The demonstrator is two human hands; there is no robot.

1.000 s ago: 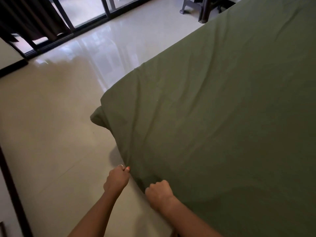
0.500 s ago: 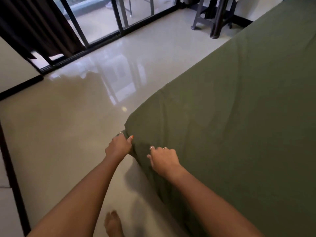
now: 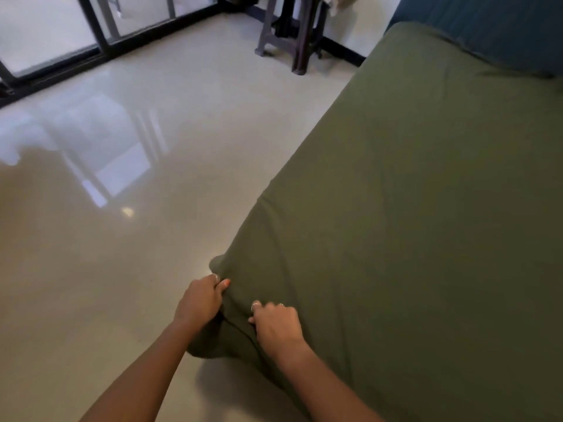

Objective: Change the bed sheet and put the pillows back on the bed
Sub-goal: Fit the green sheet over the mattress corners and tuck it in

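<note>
Legible text: none
Labels and brands: none readable on bed sheet (image 3: pixel 426 223)
Numbers and signs: none readable on floor (image 3: pixel 122 269) or stool (image 3: pixel 292 32)

We see the bed sheet (image 3: pixel 426 208) spread over the bed, filling the right side, with the floor (image 3: pixel 122 254) to its left. At the bed's near left corner, the left hand (image 3: pixel 199 303) and right hand (image 3: pixel 278 325) grip the sheet side by side. A stool (image 3: pixel 292 35) stands beyond the bed's far left corner, the sliding door (image 3: pixel 100 28) further left.
</note>
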